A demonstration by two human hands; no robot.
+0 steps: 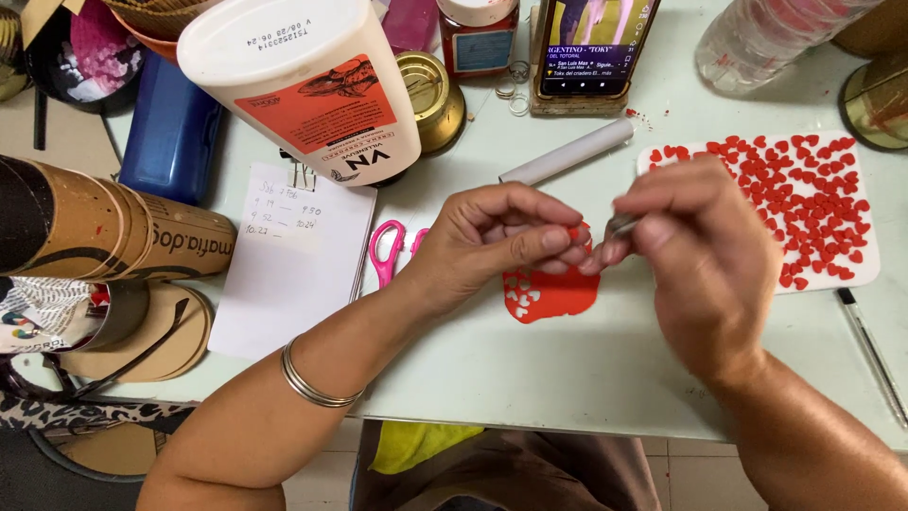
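Observation:
My left hand [497, 237] pinches a tiny red heart piece [574, 231] between thumb and fingers, just above a red sheet [553, 295] with heart-shaped holes cut out of it. My right hand [705, 255] grips a small metal tool [621, 224] whose tip meets the heart piece at my left fingertips. A white board [856, 274] covered with several small red hearts lies to the right, behind my right hand.
Pink-handled scissors [386, 251] and a white notepad [293, 260] lie to the left. A big white bottle [307, 85], a brass tin [435, 99], a phone on a stand [591, 43], a grey tube [567, 151], cardboard tubes [104, 222] and a pen [870, 345] surround the hands.

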